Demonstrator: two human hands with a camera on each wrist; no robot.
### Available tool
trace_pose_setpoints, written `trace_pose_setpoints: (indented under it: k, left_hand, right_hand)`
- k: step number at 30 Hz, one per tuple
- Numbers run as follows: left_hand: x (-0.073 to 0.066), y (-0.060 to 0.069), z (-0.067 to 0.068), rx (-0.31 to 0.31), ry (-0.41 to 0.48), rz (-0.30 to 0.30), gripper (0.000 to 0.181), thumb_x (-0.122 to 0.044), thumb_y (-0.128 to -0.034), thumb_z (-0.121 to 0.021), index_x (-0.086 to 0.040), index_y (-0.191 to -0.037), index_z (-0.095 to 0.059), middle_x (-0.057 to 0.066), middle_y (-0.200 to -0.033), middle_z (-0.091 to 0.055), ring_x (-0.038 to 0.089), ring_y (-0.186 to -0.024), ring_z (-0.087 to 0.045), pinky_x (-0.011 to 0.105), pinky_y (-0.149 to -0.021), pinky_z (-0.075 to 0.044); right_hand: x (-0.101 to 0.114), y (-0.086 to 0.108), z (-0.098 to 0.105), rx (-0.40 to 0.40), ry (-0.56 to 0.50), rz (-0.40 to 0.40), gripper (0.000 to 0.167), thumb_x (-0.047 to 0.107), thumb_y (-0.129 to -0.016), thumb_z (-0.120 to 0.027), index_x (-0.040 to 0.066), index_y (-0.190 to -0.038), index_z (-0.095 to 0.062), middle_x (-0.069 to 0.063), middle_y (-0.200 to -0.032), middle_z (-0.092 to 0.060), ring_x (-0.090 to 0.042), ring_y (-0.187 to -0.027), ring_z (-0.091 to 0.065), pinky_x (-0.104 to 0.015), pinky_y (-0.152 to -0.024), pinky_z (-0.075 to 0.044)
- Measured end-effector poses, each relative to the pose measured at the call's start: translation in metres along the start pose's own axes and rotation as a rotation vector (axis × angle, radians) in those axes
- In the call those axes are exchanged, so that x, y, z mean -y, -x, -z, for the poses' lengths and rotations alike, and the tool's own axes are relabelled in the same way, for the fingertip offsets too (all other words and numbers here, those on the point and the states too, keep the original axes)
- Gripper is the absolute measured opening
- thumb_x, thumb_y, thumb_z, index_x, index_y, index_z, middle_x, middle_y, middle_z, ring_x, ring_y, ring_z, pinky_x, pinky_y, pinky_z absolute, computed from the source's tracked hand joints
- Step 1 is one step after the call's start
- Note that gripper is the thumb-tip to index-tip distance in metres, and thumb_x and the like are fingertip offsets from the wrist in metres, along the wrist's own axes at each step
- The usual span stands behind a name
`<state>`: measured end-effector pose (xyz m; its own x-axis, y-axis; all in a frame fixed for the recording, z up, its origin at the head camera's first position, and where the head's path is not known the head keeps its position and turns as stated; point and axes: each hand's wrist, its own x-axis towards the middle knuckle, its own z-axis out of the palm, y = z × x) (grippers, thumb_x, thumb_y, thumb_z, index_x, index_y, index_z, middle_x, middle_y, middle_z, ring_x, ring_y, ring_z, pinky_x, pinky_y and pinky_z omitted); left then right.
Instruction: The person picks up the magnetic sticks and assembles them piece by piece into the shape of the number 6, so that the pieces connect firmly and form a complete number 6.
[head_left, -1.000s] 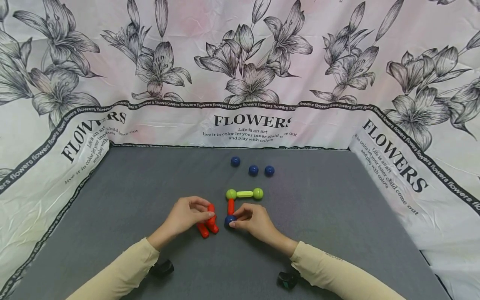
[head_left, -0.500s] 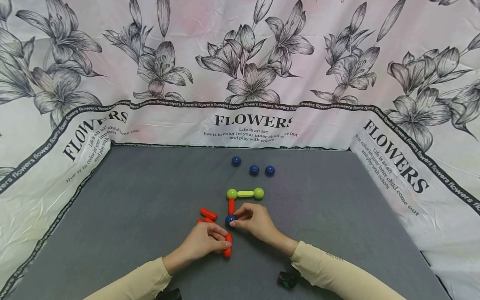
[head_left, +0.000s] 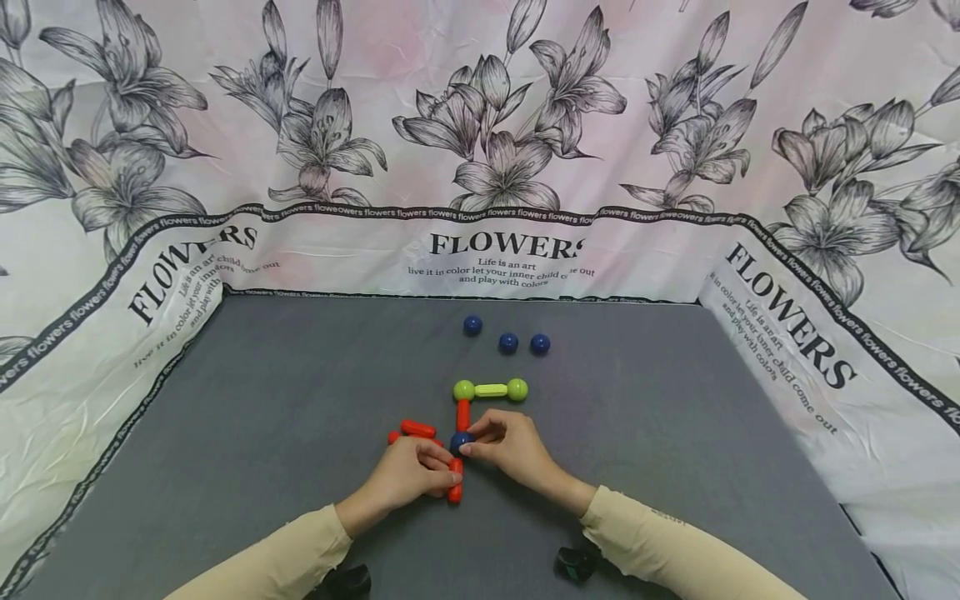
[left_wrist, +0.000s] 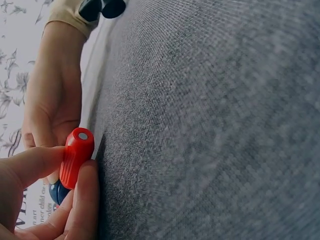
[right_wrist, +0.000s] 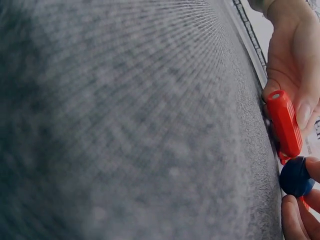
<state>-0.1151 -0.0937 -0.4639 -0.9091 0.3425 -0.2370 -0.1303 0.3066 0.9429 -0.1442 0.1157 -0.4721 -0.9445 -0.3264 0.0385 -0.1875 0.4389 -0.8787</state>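
The left hand (head_left: 401, 475) is pinching 1 red stick (head_left: 456, 483), and the right hand (head_left: 516, 448) is pinching 1 blue ball (head_left: 459, 441). 3 other blue balls (head_left: 508, 343) are sitting farther away.

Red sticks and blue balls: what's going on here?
A person's left hand pinches a red stick, its end at or near a blue ball held by the right hand. That ball meets another red stick, leading to a green ball. Three blue balls lie farther back; more red sticks lie by the left hand.
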Motion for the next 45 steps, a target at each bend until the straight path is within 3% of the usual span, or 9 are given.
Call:
trace_pose_setpoints:
  k: [10,21,27,45]
  left_hand:
    - [-0.0016,-0.0028,-0.0014,-0.031,-0.027,-0.012,0.030,-0.012,-0.0786,-0.082,0.007,-0.099,-0.071,0.014,-0.081,-0.075,0.016,-0.064,-0.071,0.033,-0.061,-0.060]
    - [-0.0055,-0.0057,0.0001,0.013,-0.070,0.015,0.026,-0.016,-0.0796,-0.082,0.004,-0.094,-0.073,0.012,-0.077,-0.076,0.014,-0.059,-0.070,0.031,-0.058,-0.059]
    - [-0.0059,-0.0084,-0.0001,0.038,-0.035,0.044,0.024,-0.014,-0.0817,-0.080,0.005,-0.094,-0.073,0.014,-0.073,-0.075,0.014,-0.058,-0.070,0.033,-0.057,-0.060]
    - [-0.0050,-0.0097,-0.0006,0.050,-0.061,0.023,0.022,-0.019,-0.0829,-0.080,0.001,-0.088,-0.073,0.013,-0.070,-0.074,0.013,-0.056,-0.069,0.032,-0.055,-0.059]
  right_hand:
    - [-0.0006,0.0003,-0.0003,0.004,0.001,0.007,0.018,0.026,-0.081,-0.083,0.017,-0.094,-0.074,-0.001,-0.089,-0.077,-0.009,-0.077,-0.071,-0.022,-0.064,-0.055]
    - [-0.0011,0.0007,-0.0013,0.000,0.008,0.017,0.018,0.027,-0.081,-0.083,0.018,-0.094,-0.074,-0.001,-0.089,-0.076,-0.008,-0.076,-0.071,-0.022,-0.064,-0.055]
    - [-0.0008,0.0006,-0.0004,0.006,-0.001,0.004,0.018,0.026,-0.081,-0.082,0.018,-0.095,-0.074,-0.001,-0.090,-0.076,-0.009,-0.077,-0.071,-0.023,-0.065,-0.055]
    - [0.0013,0.0007,0.0000,0.007,-0.009,-0.001,0.018,0.025,-0.081,-0.082,0.017,-0.095,-0.074,-0.002,-0.090,-0.077,-0.010,-0.078,-0.071,-0.023,-0.064,-0.055]
